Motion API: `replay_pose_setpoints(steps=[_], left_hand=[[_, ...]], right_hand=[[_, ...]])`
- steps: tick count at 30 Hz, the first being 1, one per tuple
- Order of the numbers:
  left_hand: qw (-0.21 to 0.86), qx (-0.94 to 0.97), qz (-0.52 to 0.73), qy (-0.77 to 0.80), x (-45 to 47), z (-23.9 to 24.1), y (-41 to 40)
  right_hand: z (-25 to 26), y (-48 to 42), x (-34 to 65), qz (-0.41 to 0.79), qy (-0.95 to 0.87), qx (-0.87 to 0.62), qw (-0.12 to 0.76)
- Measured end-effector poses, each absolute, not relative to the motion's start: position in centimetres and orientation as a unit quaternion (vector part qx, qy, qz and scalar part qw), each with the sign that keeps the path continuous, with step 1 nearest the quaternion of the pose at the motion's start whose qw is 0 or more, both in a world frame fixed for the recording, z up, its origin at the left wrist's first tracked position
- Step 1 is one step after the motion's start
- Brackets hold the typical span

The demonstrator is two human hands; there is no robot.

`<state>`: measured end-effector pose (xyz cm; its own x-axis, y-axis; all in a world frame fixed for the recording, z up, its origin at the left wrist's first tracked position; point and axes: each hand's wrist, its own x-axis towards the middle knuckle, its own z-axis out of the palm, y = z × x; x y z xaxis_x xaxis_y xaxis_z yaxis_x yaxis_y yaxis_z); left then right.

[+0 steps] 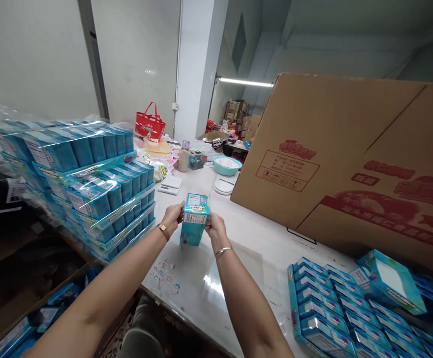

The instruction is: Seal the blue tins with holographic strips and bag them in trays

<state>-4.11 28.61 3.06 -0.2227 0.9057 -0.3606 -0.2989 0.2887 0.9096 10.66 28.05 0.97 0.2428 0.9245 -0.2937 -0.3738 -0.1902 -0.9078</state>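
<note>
A blue candy box (193,232) marked "CARAMELO MACIZO" is held upright between my two hands, over the white table (239,223). My left hand (173,219) is closed on its left side, near the top. On the opposite side my right hand (215,226) grips the box in the same way. The fingertips are partly hidden behind the box. Whether its base touches the table I cannot tell. Small printed stickers (166,278) lie on the table near its front edge.
Film-wrapped trays of blue boxes (100,199) are stacked at left. A large carton (332,164) stands at right, behind a tray of blue boxes (313,298). Farther back are a white scale (170,185), a green basin (227,169) and a red bag (150,123).
</note>
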Motion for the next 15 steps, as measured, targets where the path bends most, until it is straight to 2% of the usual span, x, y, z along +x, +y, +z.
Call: replay_pose_setpoints(steps=[7, 15], left_hand=[[0.576, 0.28, 0.468, 0.609, -4.7, -0.6, 29.7], [0.529, 0.345, 0.388, 0.672, -7.0, -4.7, 28.0]], right_hand=[[-2.1, 28.6, 10.5, 0.518, -0.367, -0.59, 0.499], [-6.6, 27.1, 11.6, 0.417, -0.504, -0.657, 0.375]])
